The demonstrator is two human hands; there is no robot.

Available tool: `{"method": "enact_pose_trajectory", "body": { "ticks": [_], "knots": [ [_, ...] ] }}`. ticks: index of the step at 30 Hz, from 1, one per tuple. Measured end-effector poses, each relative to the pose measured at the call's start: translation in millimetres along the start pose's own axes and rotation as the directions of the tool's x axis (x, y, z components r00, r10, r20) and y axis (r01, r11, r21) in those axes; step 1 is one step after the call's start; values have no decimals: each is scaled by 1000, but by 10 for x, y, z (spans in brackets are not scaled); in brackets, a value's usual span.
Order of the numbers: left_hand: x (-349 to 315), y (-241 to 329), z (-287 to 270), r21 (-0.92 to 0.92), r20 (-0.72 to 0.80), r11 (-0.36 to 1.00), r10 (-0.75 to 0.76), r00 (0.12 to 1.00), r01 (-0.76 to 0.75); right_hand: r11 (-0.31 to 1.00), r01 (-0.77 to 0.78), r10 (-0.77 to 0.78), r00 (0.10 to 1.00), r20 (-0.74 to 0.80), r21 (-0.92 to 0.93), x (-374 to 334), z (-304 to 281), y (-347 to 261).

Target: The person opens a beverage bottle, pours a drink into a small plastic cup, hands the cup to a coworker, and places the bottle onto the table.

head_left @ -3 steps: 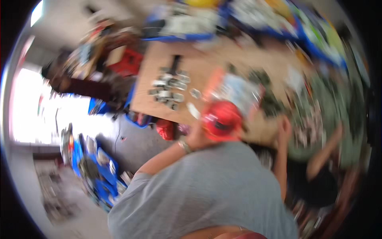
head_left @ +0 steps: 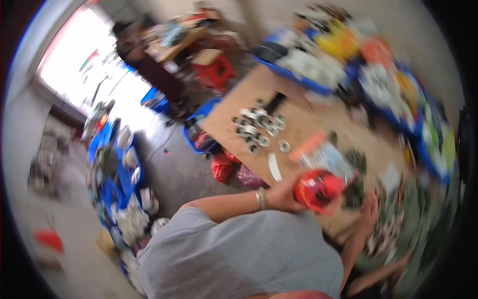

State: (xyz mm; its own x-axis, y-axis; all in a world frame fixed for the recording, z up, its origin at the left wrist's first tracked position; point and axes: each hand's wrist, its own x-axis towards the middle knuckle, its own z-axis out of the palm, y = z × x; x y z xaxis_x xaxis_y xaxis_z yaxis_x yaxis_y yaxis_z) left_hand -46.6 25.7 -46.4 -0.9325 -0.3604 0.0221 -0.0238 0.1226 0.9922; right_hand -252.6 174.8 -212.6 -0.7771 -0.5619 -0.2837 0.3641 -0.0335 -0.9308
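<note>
Red object point(head_left: 318, 190) (white-filled bin point(head_left: 294, 77) beyond)

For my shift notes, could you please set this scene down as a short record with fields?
Left hand: holds a shiny red item, kind unclear
Right hand: near green cloth; grip too blurred to tell
Brown table: small black-and-white pieces, clear bag
Table's far side: filled blue bin
Beside table: red bag

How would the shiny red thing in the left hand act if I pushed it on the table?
The red thing might roll, since its outline looks rounded. Its glossy shine suggests it could feel slippery.
</note>
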Motion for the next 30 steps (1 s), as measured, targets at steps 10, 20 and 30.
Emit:
{"method": "enact_pose_trajectory", "body": {
  "ticks": [10,20,30],
  "knots": [
    [124,-378,-99,402,-341,871,429,836,-283,-110,982,-286,117,951,-154,-459,1469,-2494],
    [-57,121,-543,535,-328,764,581,745,-360,-337,922,-275,-289,917,189,-666,2089,-3115],
    [109,224,-651,273,-199,793,601,774,-545,-315,910,-202,-341,918,269,-673,2337,-3414]
  ]
}}
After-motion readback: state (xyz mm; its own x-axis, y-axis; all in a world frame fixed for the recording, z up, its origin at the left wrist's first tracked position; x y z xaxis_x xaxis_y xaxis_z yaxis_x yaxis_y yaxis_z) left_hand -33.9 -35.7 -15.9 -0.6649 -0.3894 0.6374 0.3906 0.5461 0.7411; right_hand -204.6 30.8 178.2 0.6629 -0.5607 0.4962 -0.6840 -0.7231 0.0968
